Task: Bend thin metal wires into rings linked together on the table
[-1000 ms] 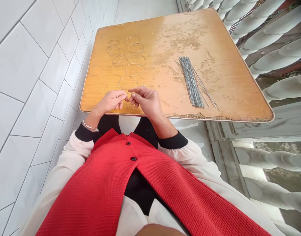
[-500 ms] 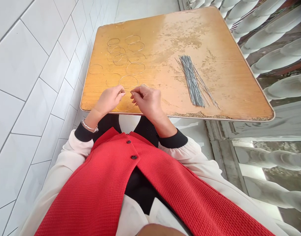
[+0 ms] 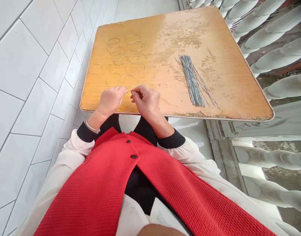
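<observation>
My left hand (image 3: pixel 111 100) and my right hand (image 3: pixel 145 100) meet over the near edge of the worn wooden table (image 3: pixel 165 39). Both pinch the ends of one thin wire bent into a ring (image 3: pixel 127 109), which hangs below and between the fingers. Several finished wire rings (image 3: pixel 127 55) lie flat on the table's far left part, the nearest one (image 3: pixel 128 80) just beyond my fingertips. A bundle of straight grey wires (image 3: pixel 191 80) lies to the right of my right hand, apart from it.
A white tiled wall (image 3: pixel 29 65) runs close along the table's left side. A white balustrade (image 3: pixel 270 36) stands to the right. My red vest and cream sleeves fill the lower view.
Both hands have shifted slightly away from me and down onto the table edge, still pinched together on the wire. The rings and the wire bundle have not moved.
</observation>
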